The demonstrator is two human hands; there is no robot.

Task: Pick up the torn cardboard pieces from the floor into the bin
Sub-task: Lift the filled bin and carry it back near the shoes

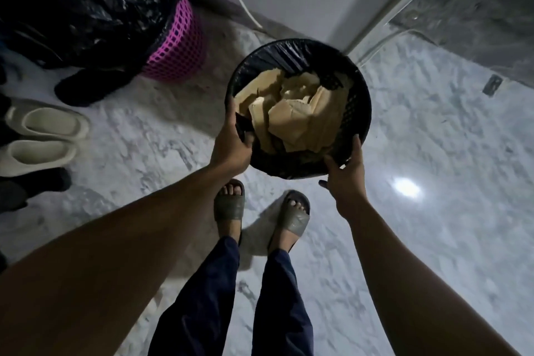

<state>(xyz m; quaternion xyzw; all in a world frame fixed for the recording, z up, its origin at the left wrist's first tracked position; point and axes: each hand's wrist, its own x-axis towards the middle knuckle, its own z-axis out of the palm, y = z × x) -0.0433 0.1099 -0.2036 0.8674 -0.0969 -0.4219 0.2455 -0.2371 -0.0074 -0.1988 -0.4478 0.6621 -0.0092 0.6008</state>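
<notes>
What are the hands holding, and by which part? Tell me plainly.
Both hands hold the black bin, filled with torn cardboard pieces, by its near rim: the left hand grips the left side, the right hand the right side.

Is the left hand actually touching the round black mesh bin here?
Touching. The head view shows the left hand gripping the round black mesh bin at its near rim, with the thumb hooked over the edge into the bin.
</notes>
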